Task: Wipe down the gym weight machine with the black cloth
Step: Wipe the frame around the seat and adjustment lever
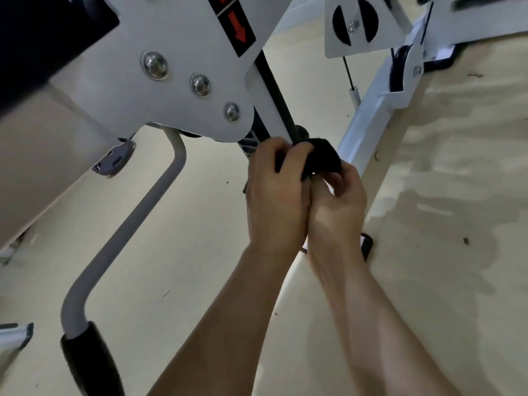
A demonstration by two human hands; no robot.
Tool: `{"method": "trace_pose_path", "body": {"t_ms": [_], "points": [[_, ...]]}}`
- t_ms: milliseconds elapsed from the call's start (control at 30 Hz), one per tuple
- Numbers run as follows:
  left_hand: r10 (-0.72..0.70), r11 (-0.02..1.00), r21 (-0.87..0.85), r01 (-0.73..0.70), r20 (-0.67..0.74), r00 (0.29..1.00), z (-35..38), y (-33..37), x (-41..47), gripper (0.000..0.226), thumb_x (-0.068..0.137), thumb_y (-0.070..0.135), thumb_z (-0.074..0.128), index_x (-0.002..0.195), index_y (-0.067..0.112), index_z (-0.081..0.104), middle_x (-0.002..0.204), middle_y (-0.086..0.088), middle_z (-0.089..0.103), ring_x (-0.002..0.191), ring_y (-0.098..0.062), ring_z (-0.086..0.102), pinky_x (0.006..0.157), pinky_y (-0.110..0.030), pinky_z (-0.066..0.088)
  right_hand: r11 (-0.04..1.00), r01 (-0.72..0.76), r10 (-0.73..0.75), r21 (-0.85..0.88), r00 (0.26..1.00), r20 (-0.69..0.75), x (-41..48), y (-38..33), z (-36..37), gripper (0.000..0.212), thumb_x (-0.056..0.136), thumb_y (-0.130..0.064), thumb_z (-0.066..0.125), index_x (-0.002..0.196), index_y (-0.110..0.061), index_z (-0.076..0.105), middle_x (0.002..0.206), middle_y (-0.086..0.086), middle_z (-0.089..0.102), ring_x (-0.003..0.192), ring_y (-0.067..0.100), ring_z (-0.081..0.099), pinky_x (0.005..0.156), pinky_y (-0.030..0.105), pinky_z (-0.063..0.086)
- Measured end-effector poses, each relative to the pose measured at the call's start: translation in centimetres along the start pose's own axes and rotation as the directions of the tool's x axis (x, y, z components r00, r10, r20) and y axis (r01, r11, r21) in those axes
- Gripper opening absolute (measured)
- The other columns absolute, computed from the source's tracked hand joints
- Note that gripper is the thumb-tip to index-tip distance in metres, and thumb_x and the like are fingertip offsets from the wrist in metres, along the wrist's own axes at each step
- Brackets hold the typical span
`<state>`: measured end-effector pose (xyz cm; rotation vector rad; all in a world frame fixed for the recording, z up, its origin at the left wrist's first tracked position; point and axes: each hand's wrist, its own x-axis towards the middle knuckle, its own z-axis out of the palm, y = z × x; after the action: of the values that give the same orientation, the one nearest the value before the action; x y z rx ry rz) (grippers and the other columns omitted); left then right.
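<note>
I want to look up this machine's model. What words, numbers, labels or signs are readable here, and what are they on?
No words, brand names or numbers can be read.
Red arrow: a sign, not text, pointing down on the black sticker on the machine's white plate.
Red mark above it on the same sticker: cut off by the frame edge, unreadable.
Black cloth: no label visible.

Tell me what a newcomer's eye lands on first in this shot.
At centre, the two hands meet on the black cloth: the left hand and right hand both grip it against the lower end of a black rod on the machine. Above left, a white steel plate with three shiny bolts fills the top of the view, bearing a black label with a red arrow. At lower left stands a bent grey handle with a black foam grip.
</note>
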<state>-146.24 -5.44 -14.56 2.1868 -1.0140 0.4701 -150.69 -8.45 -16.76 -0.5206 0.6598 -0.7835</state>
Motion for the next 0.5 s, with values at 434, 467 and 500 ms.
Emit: {"method": "trace_pose_path", "body": {"t_ms": [434, 467, 500], "points": [[0.061, 0.645, 0.379, -0.664, 0.840, 0.539, 9.8, -11.1, -10.4, 0.050, 0.081, 0.027, 0.069, 0.127, 0.012, 0.061, 0.139, -0.008, 0.055, 0.115, -0.011, 0.061, 0.062, -0.020, 0.049, 0.827, -0.507, 0.513, -0.241, 0.857, -0.045, -0.5, 6.6, -10.4, 0.051, 0.095, 0.000, 0.037, 0.131, -0.030, 0.056, 0.127, -0.003, 0.062, 0.116, 0.019, 0.059, 0.101, 0.042, 0.049], [-0.028, 0.711, 0.385, -0.589, 0.852, 0.523, 11.0, -11.4, -11.5, 0.052, 0.084, 0.024, 0.068, 0.132, 0.007, 0.056, 0.143, -0.013, 0.050, 0.115, -0.016, 0.061, 0.065, -0.021, 0.052, 0.822, -0.511, 0.511, -0.252, 0.856, -0.070, 0.0, 6.0, -11.5, 0.048, 0.096, 0.000, 0.040, 0.130, -0.028, 0.056, 0.127, -0.002, 0.062, 0.113, 0.017, 0.061, 0.095, 0.034, 0.052], [-0.082, 0.764, 0.400, -0.507, 0.839, 0.538, 11.9, -11.6, -12.2, 0.052, 0.082, 0.020, 0.071, 0.129, 0.003, 0.056, 0.142, -0.016, 0.050, 0.112, -0.019, 0.063, 0.069, -0.025, 0.055, 0.823, -0.513, 0.503, -0.245, 0.858, -0.108, 0.5, 5.1, -12.5, 0.045, 0.096, 0.001, 0.043, 0.127, -0.026, 0.058, 0.122, -0.003, 0.064, 0.104, 0.012, 0.063, 0.087, 0.027, 0.054]]}}
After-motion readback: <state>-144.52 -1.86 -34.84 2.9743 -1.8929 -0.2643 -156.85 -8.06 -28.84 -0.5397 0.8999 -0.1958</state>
